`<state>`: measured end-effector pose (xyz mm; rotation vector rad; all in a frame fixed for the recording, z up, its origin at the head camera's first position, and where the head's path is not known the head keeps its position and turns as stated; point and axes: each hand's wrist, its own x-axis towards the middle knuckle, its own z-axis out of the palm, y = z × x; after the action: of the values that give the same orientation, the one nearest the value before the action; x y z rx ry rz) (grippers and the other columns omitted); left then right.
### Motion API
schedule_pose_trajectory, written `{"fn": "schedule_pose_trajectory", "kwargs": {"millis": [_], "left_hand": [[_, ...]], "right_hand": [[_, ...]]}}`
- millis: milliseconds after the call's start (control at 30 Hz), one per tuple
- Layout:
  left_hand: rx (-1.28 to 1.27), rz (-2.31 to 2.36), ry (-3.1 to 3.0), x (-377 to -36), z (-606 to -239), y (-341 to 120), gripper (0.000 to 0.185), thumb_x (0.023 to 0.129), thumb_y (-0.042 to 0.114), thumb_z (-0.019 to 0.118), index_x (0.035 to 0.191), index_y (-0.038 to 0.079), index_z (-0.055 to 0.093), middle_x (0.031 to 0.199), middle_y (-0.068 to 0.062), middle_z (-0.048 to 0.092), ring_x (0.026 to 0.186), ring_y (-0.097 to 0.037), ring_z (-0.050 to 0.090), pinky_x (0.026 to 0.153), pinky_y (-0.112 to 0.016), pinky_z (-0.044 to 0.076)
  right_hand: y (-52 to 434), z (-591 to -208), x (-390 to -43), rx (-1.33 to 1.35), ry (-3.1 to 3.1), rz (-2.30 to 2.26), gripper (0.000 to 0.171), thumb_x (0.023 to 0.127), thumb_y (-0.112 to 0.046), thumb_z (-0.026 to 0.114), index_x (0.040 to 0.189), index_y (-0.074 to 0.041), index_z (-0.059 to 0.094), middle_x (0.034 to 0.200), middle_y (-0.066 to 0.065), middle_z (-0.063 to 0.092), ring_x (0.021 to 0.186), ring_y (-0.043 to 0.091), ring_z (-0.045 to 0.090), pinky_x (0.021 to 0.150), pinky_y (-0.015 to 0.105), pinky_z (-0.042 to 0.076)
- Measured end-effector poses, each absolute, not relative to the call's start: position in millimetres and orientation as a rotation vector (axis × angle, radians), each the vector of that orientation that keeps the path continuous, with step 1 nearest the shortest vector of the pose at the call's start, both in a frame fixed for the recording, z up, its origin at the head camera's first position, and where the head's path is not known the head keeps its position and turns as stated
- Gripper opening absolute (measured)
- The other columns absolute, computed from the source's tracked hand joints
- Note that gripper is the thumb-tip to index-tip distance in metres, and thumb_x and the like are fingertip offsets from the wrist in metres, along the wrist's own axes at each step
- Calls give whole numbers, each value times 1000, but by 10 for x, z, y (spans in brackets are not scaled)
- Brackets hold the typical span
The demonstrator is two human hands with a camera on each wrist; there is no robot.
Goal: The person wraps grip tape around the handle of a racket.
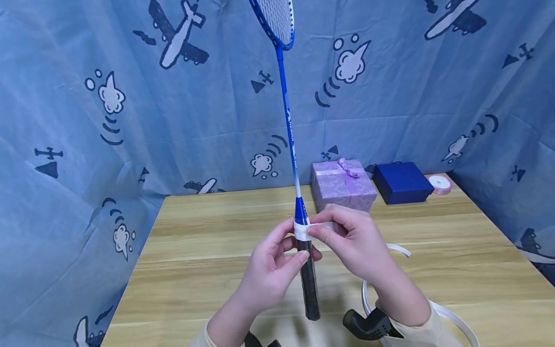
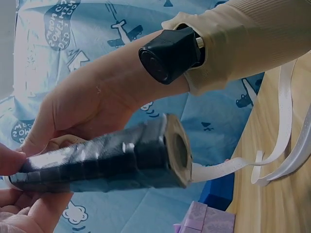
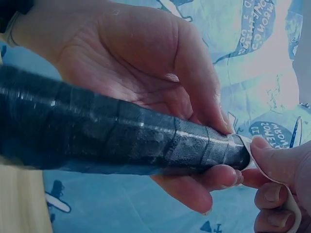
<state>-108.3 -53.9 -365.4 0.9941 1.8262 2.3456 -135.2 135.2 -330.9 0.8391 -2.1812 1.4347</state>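
Note:
A blue badminton racket stands upright over the table, its head cut off by the top edge. My left hand grips the black-wrapped handle near its upper end. My right hand pinches a white grip tape against the top of the handle, where a band of it lies around the cone. In the right wrist view the left hand's fingers curl round the handle and the tape bends off its end. The left wrist view shows the handle's butt end.
The loose white tape trails in loops on the wooden table at the right. A purple gift box, a dark blue box and a pink ribbon roll stand at the back. A blue curtain encloses the table.

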Motion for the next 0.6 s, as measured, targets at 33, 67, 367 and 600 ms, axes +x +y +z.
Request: {"fn": "schedule_pose_trajectory", "kwargs": {"millis": [33, 67, 367, 600], "left_hand": [[983, 2345, 1823, -1083, -3651, -536, 53, 97, -14, 55, 147, -4, 44, 128, -29, 49, 100, -37, 69, 93, -43, 60], [981, 2346, 1817, -1085, -3650, -540, 53, 97, -14, 55, 148, -4, 44, 128, -29, 49, 100, -39, 69, 93, -44, 61], [1240, 2290, 1664, -1161, -3678, -576, 54, 101, -14, 45, 153, -8, 32, 134, -39, 40, 103, -53, 62, 98, -50, 57], [1029, 2160, 2089, -1127, -3642, -581, 57, 97, -5, 61, 149, 10, 46, 130, -16, 49, 109, -21, 56, 79, -33, 63]], "right_hand": [[1358, -3306, -1353, 838, -2187, 1433, 19, 85, 3, 80, 92, -14, 76, 63, -7, 51, 51, 8, 35, 42, 22, 28], [1358, -3305, -1355, 835, -2196, 1441, 18, 85, 2, 80, 92, -14, 76, 63, -7, 51, 51, 8, 35, 43, 22, 29], [1357, -3331, -1385, 730, -2285, 1626, 9, 89, -3, 78, 94, -10, 76, 78, -3, 66, 56, 10, 42, 47, 27, 36], [1307, -3376, -1416, 788, -2250, 1527, 13, 88, -3, 80, 95, -14, 79, 76, -6, 62, 59, 11, 42, 48, 26, 34]]}}
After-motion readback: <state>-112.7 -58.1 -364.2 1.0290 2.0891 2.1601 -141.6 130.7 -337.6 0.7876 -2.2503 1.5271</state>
